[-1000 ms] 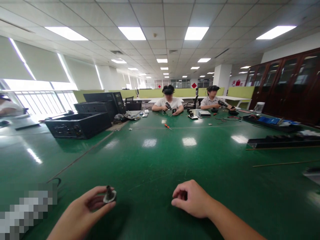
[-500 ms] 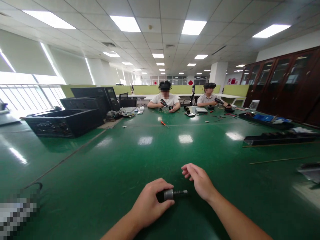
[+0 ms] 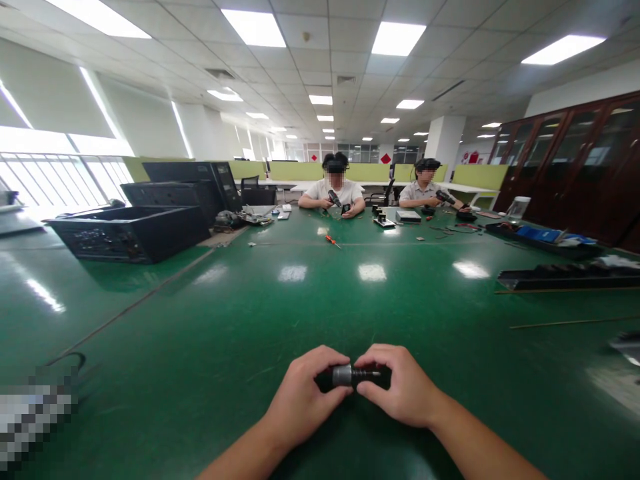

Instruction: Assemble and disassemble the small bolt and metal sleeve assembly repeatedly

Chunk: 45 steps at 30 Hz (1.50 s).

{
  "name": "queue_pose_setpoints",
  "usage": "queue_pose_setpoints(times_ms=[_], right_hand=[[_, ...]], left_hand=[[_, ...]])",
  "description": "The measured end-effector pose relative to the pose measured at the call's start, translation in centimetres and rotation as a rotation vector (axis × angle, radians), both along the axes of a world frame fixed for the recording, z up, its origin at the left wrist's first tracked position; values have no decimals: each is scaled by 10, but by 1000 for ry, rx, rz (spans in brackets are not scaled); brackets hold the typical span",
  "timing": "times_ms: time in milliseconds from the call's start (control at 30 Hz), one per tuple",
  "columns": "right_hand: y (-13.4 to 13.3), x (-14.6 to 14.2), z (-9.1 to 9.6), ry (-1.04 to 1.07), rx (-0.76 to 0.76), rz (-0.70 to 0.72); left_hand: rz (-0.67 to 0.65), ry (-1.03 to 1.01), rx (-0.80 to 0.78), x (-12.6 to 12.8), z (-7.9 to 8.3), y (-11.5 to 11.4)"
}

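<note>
Low in the head view, my left hand is closed around a small cylindrical motor-like part with a grey metal body and a thin ridged shaft pointing right. Its rear end is dark and partly hidden in my palm. My right hand curls around the shaft end, with thumb below and fingertips above, close to the left fingertips. Part of the shaft shows between those right fingers; their exact contact with it is hard to see. Both hands are just over the green tabletop.
An orange screwdriver lies further up the table. Black computer cases stand at left, black trays at right. Two people sit opposite, one person holding a power driver, another person likewise. A pixelated item is at lower left.
My right hand has moved down and left from open air beside the part and closed around its shaft end. My left hand keeps its hold. The camera view has shifted slightly.
</note>
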State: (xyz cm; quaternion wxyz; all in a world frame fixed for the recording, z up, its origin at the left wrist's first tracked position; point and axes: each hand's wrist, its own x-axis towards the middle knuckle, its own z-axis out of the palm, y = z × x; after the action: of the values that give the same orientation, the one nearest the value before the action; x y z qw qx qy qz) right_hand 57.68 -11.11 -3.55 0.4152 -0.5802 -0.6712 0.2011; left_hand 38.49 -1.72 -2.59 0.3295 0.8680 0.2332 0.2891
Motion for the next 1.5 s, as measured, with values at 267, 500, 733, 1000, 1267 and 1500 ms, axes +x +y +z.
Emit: queue_pose_setpoints(times_ms=[267, 500, 733, 1000, 1267, 1500], right_hand=[[2, -3, -2, -21, 20, -11], [4, -3, -2, -16, 19, -25], [2, -3, 0, -24, 15, -35], [3, -1, -1, -35, 13, -46], [3, -2, -1, -34, 27, -47], [3, -2, -1, -28, 34, -52]], left_hand=[[25, 12, 14, 1, -3, 0], [43, 8, 27, 0, -3, -1], [47, 1, 27, -1, -5, 0], [55, -6, 37, -1, -2, 0], [59, -10, 53, -2, -1, 1], [58, -24, 55, -2, -2, 2]])
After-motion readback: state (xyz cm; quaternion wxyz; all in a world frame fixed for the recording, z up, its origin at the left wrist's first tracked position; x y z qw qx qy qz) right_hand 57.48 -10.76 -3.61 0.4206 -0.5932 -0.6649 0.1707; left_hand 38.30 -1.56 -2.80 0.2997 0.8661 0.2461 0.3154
